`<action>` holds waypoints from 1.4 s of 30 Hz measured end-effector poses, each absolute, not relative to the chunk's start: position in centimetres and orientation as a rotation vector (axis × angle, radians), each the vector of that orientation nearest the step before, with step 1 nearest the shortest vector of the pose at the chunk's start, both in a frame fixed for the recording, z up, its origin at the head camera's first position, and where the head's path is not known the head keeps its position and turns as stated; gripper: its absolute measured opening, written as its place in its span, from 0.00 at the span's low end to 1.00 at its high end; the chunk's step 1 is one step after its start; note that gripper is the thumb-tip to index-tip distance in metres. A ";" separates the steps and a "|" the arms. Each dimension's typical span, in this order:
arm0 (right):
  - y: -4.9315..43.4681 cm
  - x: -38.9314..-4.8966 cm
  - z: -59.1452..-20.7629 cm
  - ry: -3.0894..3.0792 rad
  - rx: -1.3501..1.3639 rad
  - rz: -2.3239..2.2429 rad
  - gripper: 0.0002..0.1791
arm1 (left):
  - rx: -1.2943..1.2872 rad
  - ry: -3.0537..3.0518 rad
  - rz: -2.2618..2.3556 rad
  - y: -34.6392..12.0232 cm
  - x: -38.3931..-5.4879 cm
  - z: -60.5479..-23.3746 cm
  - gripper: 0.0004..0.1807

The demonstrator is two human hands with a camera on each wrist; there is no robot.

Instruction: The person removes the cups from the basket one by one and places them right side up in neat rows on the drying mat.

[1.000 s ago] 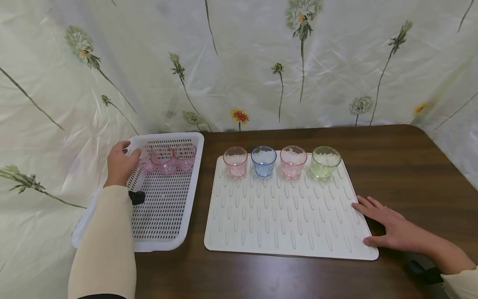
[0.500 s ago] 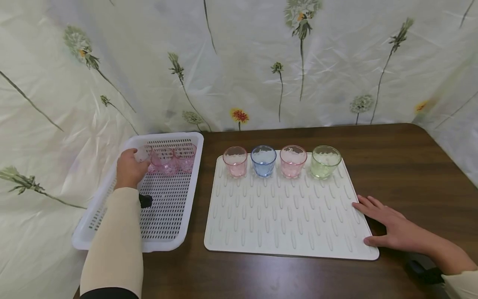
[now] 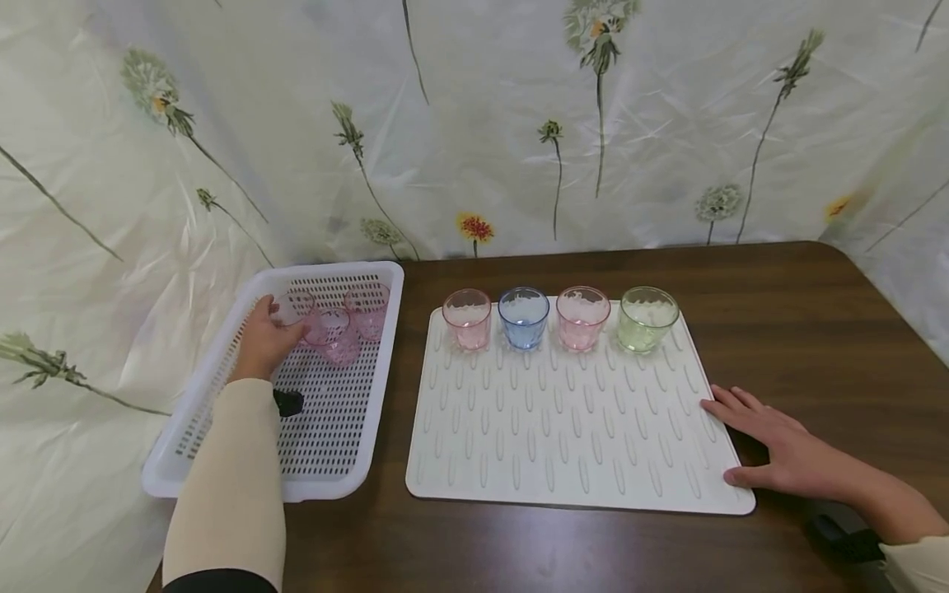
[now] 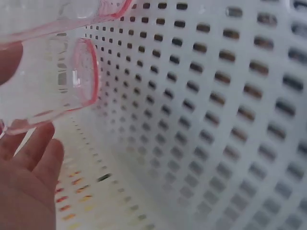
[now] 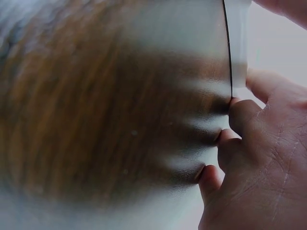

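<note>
In the head view, my left hand (image 3: 261, 346) reaches into the white perforated basket (image 3: 385, 371). Its thumb and fingers grip the leftmost pink-tinted glass (image 3: 296, 305), partly hidden by the hand. Beside it a second pink glass (image 3: 341, 344) leans toward the front, and a third pink glass (image 3: 368, 317) is at the basket's right wall. The left wrist view shows the held glass (image 4: 48, 79) on its side between thumb and fingers. My right hand (image 3: 778, 449) rests with spread fingers at the right edge of the white ridged mat (image 3: 549, 445).
Along the mat's back edge stand a pink glass (image 3: 468, 323), a blue glass (image 3: 523, 321), another pink glass (image 3: 582, 321) and a green glass (image 3: 647, 323). The dark wooden table (image 3: 801, 329) meets a flower-printed curtain (image 3: 504, 123) behind and at the left.
My left hand has come from the basket's left rim inward to the leftmost pink glass. The middle pink glass has shifted toward the front. The right hand stays put.
</note>
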State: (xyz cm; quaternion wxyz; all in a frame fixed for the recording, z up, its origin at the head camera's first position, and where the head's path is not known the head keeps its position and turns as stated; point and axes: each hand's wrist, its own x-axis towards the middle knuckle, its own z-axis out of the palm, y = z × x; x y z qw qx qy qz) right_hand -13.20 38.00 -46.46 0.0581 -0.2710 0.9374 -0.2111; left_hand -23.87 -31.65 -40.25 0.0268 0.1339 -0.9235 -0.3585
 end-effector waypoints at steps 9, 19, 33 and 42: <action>37.9 -13.2 -46.6 2.843 -0.836 -0.662 0.54 | 0.603 -2.624 -1.625 -31.9 -24.0 -41.7 0.52; 37.9 -13.1 -46.5 2.854 -0.866 -0.670 0.54 | 0.517 -2.678 -1.672 -32.7 -24.2 -42.2 0.51; 37.5 -13.3 -46.4 2.844 -0.852 -0.668 0.52 | 0.614 -2.675 -1.665 -33.2 -24.4 -42.1 0.50; 37.9 -13.0 -46.6 2.845 -0.889 -0.689 0.52 | 0.594 -2.736 -1.703 -33.1 -24.5 -40.8 0.48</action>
